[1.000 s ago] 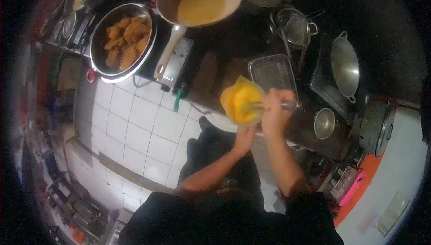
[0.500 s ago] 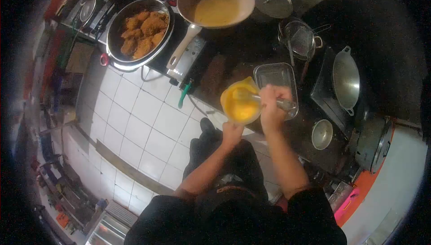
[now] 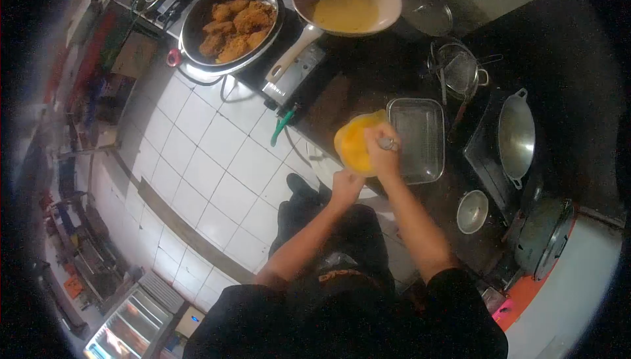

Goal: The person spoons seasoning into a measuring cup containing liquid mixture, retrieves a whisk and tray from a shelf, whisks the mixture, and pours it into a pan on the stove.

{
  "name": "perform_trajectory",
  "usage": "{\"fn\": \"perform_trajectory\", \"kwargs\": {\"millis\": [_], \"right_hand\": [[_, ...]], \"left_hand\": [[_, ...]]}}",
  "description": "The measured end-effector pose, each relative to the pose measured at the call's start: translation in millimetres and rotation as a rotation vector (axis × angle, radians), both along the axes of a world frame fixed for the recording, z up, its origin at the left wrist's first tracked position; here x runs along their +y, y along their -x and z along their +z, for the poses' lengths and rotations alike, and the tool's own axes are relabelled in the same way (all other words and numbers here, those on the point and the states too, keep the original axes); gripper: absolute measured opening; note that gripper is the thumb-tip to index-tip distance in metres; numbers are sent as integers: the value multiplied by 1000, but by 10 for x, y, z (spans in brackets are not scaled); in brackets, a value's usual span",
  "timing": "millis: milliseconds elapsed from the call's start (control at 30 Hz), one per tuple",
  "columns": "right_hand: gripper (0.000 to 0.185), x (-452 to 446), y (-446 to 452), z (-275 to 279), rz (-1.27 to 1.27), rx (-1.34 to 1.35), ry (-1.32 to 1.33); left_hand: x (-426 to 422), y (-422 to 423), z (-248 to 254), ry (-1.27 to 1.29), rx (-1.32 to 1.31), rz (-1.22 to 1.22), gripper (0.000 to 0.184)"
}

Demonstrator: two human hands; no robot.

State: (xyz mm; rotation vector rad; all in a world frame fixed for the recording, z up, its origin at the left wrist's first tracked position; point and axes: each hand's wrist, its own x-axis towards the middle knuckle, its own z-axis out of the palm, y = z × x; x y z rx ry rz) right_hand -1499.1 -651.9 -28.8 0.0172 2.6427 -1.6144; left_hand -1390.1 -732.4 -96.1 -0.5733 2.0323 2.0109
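My left hand is closed at the near side of a yellow spouted mixing jug, apparently around its handle, which the fingers hide. Yellow liquid fills the lower part of the jug. My right hand wraps around the metal handle of a whisk, held steeply over the jug. The hand covers the whisk's wire end. Just right of the jug lies a rectangular clear glass dish on the dark counter.
Browned fried pieces lie in a metal pan at the upper left. A light frying pan holds a yellowish layer, its handle pointing toward me. Right are a strainer, a wok, a small bowl and a pot.
My right hand has swung left over the jug, and the whisk has gone from lying slanted to steeper. The jug has tilted, and the view has shifted slightly.
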Motion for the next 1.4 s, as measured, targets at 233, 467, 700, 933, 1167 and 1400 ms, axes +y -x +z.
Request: {"fn": "perform_trajectory", "kwargs": {"millis": [233, 467, 700, 933, 1167, 1400], "right_hand": [[22, -92, 189, 423, -207, 101, 186], [7, -52, 89, 463, 83, -76, -49], [9, -92, 189, 316, -4, 57, -40], [12, -108, 155, 616, -353, 272, 275], [10, 26, 108, 522, -115, 395, -479], [16, 58, 103, 31, -143, 25, -87]], "left_hand": [[-23, 82, 10, 154, 105, 17, 28], [-29, 80, 39, 110, -22, -82, 23], [-37, 148, 114, 81, 98, -30, 22], [-93, 153, 174, 92, 94, -28, 19], [-154, 171, 55, 133, 180, -96, 22], [-72, 53, 34, -238, -6, -258, 28]]}}
